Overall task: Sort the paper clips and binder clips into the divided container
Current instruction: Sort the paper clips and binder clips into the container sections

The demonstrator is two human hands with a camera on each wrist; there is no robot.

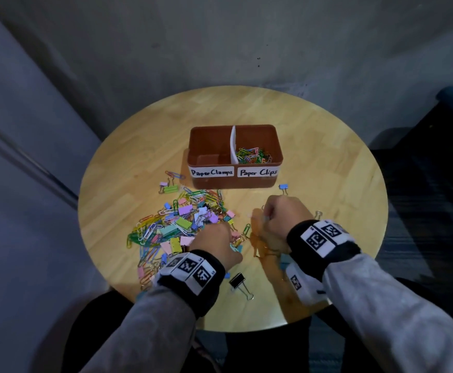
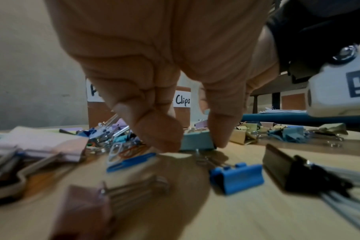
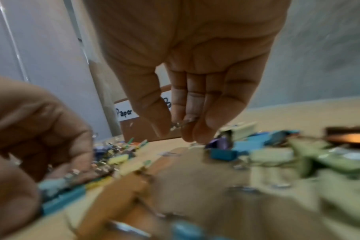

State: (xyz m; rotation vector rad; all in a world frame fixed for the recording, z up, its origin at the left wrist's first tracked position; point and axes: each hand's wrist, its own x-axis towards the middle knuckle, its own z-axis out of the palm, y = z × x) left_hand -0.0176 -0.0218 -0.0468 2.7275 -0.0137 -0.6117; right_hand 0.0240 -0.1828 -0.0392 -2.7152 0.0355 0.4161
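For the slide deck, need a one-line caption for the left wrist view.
Left hand pinches a pale teal binder clip on the wooden table, amid scattered clips before the labelled container.

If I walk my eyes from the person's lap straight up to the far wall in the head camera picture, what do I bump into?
Black binder clip → right hand → small blue binder clip → brown divided container → bare far part of the round wooden table.
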